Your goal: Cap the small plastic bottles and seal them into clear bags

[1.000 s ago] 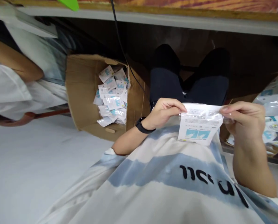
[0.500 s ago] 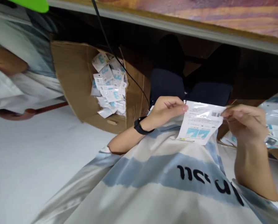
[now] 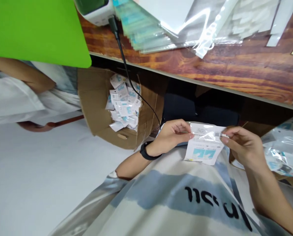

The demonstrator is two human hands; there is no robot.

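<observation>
A white printed packet (image 3: 205,147) with two blue pictures and a barcode hangs in front of my shirt, between my hands. My left hand (image 3: 174,134), with a black band on its wrist, pinches the packet's upper left edge. At the upper right edge, my right hand (image 3: 242,144) grips it between thumb and fingers. The packet's top lies level with my fingertips, and its clear film shines. Left of my left hand, a cardboard box (image 3: 92,101) holds several similar packets (image 3: 125,105).
A wooden table (image 3: 234,70) carries plastic-wrapped stacks (image 3: 148,29), a white device and a green panel (image 3: 38,32). A black cable (image 3: 125,62) hangs from its edge. More bagged packets (image 3: 283,150) lie at the right. Another person's arm (image 3: 26,75) shows at left.
The view has tilted up, bringing the tabletop and more of the green panel into sight. Both hands still hold the packet, which sits lower in the picture.
</observation>
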